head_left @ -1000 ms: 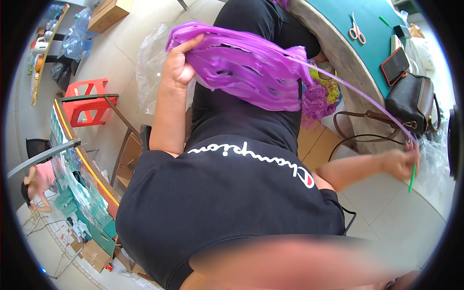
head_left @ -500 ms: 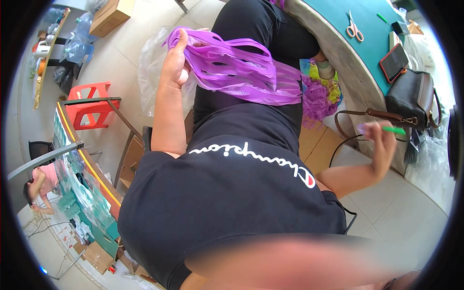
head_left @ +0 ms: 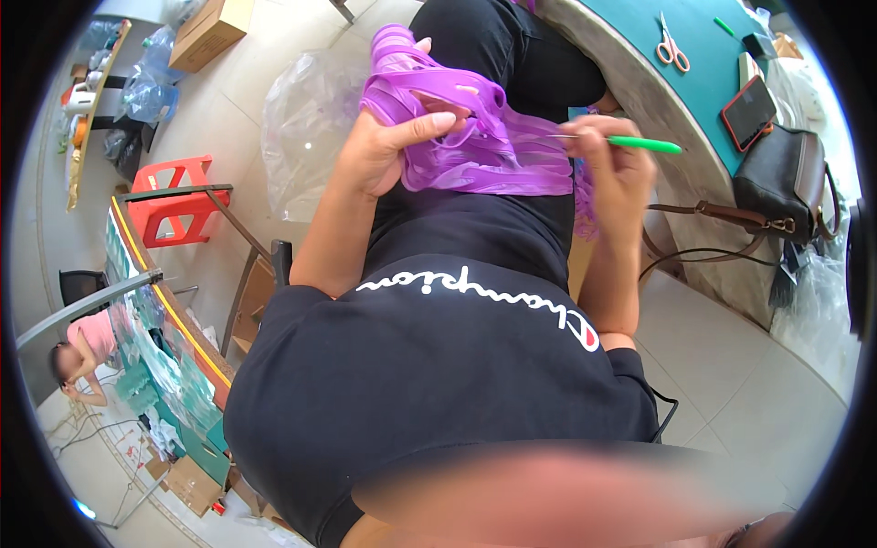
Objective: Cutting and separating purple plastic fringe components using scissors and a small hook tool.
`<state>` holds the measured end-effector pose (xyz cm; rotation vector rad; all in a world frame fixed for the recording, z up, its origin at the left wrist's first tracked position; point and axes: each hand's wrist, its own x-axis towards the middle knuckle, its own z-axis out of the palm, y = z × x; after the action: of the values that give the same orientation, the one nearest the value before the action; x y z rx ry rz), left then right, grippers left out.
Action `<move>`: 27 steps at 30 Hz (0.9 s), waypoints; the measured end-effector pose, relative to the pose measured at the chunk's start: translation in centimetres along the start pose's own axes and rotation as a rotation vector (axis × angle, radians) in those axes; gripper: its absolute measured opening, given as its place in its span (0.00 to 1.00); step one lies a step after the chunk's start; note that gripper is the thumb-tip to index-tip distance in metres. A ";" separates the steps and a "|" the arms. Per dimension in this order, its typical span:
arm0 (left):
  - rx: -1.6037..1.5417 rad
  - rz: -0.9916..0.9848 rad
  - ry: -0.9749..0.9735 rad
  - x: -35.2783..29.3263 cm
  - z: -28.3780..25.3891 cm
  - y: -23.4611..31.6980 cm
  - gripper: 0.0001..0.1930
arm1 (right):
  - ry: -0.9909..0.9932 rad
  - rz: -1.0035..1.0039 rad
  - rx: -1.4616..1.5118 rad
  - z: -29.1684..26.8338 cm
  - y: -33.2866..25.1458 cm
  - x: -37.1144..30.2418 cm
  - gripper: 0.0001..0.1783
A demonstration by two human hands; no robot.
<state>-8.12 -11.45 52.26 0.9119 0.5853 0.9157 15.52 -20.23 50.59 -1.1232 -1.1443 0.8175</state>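
Note:
A bundle of flat, glossy purple ribbon strips (head_left: 498, 155) lies across my lap, looped and layered. My left hand (head_left: 384, 151) grips its left end; strips wrap around the fingers, the thumb lies over the front, and some fingertips show through the loops. At the bundle's right end, my right hand (head_left: 621, 173) pinches a slim tool with a green handle (head_left: 650, 144). The tool's thin metal shaft points left over the strips; its tip is too fine to make out.
On the green-topped table (head_left: 630, 23) at the upper right are scissors (head_left: 672, 55) and a phone (head_left: 749, 114). A black handbag (head_left: 779, 187) sits at its edge. Clear plastic (head_left: 297, 137) lies on the floor to the left, near a red stool (head_left: 169, 201). Another person (head_left: 87, 347) is far left.
My right hand has swung in from the far right with the green-handled tool, to the strips. My left hand has moved right and turned, with purple strips now looped around its fingers.

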 end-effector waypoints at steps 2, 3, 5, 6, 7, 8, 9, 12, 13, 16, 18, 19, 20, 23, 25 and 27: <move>0.031 -0.028 -0.044 -0.3 0.1 0.0 0.34 | -0.133 -0.012 0.172 2.4 0.7 0.3 0.04; 0.060 -0.053 -0.082 -0.4 0.1 0.1 0.31 | -0.209 -0.067 0.184 3.2 1.4 0.8 0.04; 0.066 -0.046 -0.080 -0.6 0.0 0.4 0.27 | -0.343 -0.048 0.086 3.7 2.1 1.8 0.05; 0.063 -0.035 -0.085 -0.7 -0.4 0.7 0.27 | -0.346 -0.048 0.090 3.8 2.6 2.0 0.05; 0.057 -0.024 -0.094 -0.5 -0.8 1.1 0.26 | -0.335 0.044 0.224 3.8 3.4 2.0 0.06; 0.152 -0.009 -0.040 -0.2 -1.4 1.7 0.22 | -0.325 0.136 0.360 3.7 4.0 1.9 0.07; 0.153 -0.009 -0.037 0.2 -2.8 2.1 0.22 | -0.328 0.138 0.362 3.5 4.7 1.9 0.07; 0.224 0.035 0.246 1.1 -6.3 2.2 0.11 | -0.236 0.303 0.273 3.2 5.4 1.6 0.08; 0.225 0.035 0.249 1.2 -6.5 1.8 0.11 | -0.238 0.304 0.274 3.4 5.4 1.5 0.08; 0.130 0.004 0.374 1.5 -6.5 0.7 0.11 | -0.177 0.316 0.325 4.4 5.2 1.2 0.09; 0.063 -0.005 0.304 1.6 -6.1 0.1 0.11 | -0.130 0.215 0.332 5.5 4.6 1.1 0.10; -0.008 -0.007 0.236 1.6 -5.5 0.0 0.11 | -0.132 0.215 0.330 6.2 4.0 1.2 0.10; -0.039 -0.009 0.233 1.4 -4.7 -0.3 0.11 | -0.093 0.167 0.330 6.8 3.3 1.4 0.10; -0.056 -0.068 0.193 0.7 -2.4 -1.0 0.13 | -0.051 0.095 0.337 7.7 2.9 1.9 0.10; -0.076 -0.065 0.186 0.4 -1.2 -1.8 0.13 | -0.029 0.065 0.336 8.1 2.8 2.0 0.11; -0.082 -0.008 0.205 0.1 0.3 -1.9 0.13 | -0.022 0.058 0.323 8.1 2.7 1.9 0.11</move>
<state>-7.07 -12.06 50.71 0.7464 0.7207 1.0264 8.25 -15.71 48.68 -0.8835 -0.9597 1.0214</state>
